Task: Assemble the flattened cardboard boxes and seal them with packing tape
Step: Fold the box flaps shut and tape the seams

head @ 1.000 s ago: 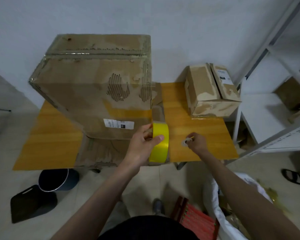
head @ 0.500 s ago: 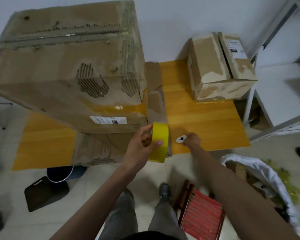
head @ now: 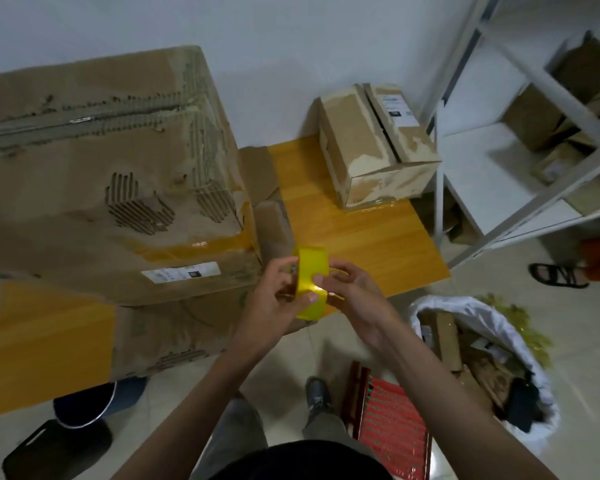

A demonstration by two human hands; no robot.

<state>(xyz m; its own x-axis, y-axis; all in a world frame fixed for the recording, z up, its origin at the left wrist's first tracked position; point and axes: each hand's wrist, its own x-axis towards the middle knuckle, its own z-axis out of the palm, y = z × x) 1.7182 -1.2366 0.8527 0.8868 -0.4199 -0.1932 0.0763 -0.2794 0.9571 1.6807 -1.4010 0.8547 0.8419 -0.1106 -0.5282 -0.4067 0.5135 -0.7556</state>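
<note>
A roll of yellow packing tape point(head: 310, 268) is held upright above the table's front edge. My left hand point(head: 278, 296) grips it from the left, thumb across its face. My right hand point(head: 349, 289) touches the roll's right side with curled fingers. A large worn cardboard box point(head: 101, 181) stands assembled on the wooden table point(head: 343, 230), left of the roll. It rests on a flattened cardboard sheet point(head: 174, 327). A small assembled cardboard box point(head: 371, 150) sits at the table's back right.
A white metal shelf point(head: 499, 161) holding cardboard stands to the right. A white sack point(head: 482, 368) of scraps and a red stool point(head: 392, 424) sit on the floor near my feet. A dark bucket point(head: 84, 403) and a black object point(head: 52, 452) lie under the table's left.
My right hand left the small white thing on the table and came up to the tape roll. My left hand lifted the roll slightly. The camera view shifted back and right.
</note>
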